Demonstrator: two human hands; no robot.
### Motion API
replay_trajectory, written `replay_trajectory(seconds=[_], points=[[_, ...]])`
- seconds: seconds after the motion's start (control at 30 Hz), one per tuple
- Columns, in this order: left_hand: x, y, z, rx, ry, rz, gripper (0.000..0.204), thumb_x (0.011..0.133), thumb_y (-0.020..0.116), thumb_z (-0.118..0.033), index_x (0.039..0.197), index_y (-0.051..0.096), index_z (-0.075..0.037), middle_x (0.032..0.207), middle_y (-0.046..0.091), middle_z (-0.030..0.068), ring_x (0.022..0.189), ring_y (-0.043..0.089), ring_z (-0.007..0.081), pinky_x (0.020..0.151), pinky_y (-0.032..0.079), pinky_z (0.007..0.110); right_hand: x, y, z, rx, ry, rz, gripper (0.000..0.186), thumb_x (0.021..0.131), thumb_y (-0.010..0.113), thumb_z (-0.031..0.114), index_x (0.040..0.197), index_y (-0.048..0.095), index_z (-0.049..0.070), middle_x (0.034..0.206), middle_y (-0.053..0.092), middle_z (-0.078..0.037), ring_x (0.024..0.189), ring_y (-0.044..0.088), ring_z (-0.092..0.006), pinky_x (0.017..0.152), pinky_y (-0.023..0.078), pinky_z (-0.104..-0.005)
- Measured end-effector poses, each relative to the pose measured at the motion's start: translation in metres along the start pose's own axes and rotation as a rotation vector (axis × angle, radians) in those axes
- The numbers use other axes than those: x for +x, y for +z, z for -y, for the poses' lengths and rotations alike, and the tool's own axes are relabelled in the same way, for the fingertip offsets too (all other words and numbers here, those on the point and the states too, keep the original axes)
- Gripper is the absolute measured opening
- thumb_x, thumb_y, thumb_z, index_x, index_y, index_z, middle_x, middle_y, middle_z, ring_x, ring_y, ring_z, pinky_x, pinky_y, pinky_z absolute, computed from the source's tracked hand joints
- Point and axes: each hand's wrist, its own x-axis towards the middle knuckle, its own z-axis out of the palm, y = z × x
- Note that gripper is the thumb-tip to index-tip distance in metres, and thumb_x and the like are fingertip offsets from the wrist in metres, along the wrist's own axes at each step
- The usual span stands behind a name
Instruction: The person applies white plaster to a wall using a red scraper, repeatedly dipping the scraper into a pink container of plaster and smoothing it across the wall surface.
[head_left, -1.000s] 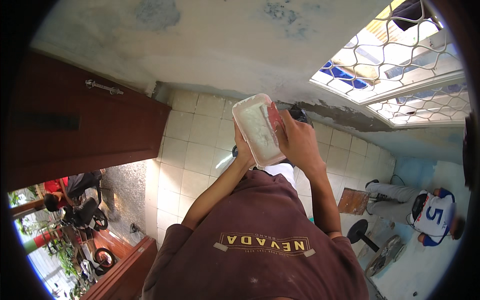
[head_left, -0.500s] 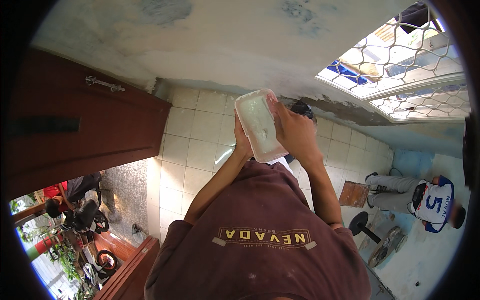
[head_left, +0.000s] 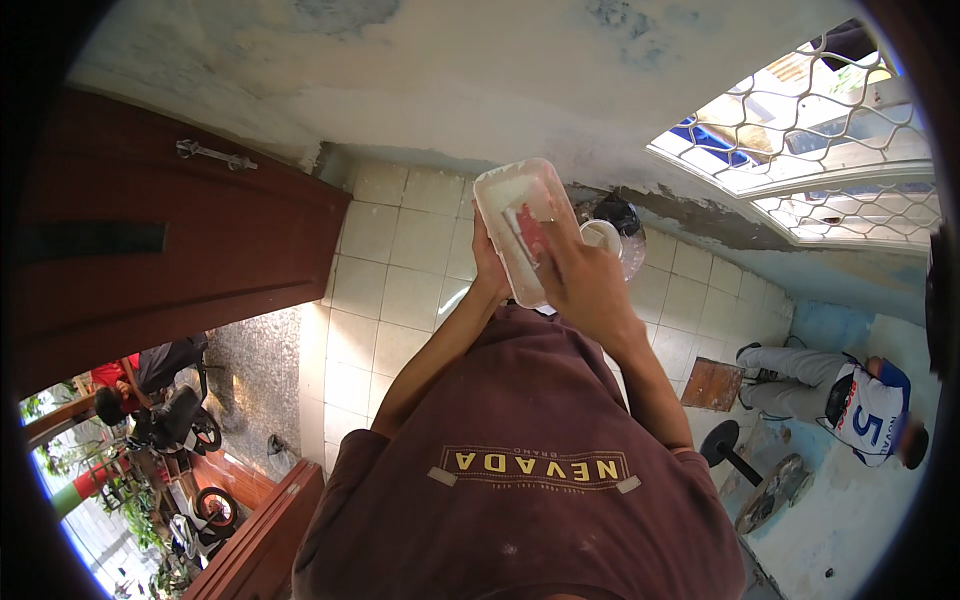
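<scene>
Above floor (head_left: 392, 285): left hand (head_left: 487, 262) holds one tray (head_left: 540, 188), right hand (head_left: 588, 280) one scraper (head_left: 528, 226).

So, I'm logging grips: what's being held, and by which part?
The left hand holds a white rectangular plastic-looking tray by its left long side; the right hand grips a flat red scraper by its right end.

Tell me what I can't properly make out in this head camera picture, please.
All in the head view:
Left hand: most of its fingers, hidden beneath the tray.
Red tool: its gripped end, covered by the right hand.
White container: part of it, blocked by the right hand.
Person in red: their hands, too small to tell.
</scene>
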Motion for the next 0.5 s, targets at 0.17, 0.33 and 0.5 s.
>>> replay_trajectory(seconds=[0.17,0.33,0.5], points=[[0.006,0.005,0.001,-0.06,-0.005,0.016,0.081,0.1,0.031,-0.075,0.149,0.047,-0.011,0.138,0.061,0.0118,0.123,0.063,0.0291,0.102,0.055,0.045,0.013,-0.01,-0.012,0.014,0.121,0.023,0.036,0.094,0.06,0.012,0.129,0.054,0.003,0.066,0.064,-0.019,0.06,0.066,-0.0375,0.053,0.048,-0.0481],[0.013,0.002,0.001,-0.073,-0.021,0.046,0.083,0.1,0.031,-0.076,0.15,0.046,-0.012,0.139,0.06,0.0121,0.127,0.06,0.0304,0.107,0.052,0.047,0.014,0.001,-0.032,-0.142,0.177,0.112,0.036,0.093,0.061,0.01,0.126,0.053,0.001,0.088,0.071,-0.02,0.063,0.068,-0.0359,0.054,0.052,-0.0475],[0.021,-0.006,0.001,-0.248,-0.011,0.156,0.068,0.105,0.034,-0.061,0.152,0.044,-0.012,0.143,0.057,0.0116,0.128,0.059,0.028,0.108,0.052,0.047,0.02,0.009,-0.019,0.032,0.063,0.044,0.03,0.095,0.058,0.011,0.123,0.054,0.001,0.114,0.068,-0.024,0.065,0.069,-0.0387,0.054,0.053,-0.0491]])
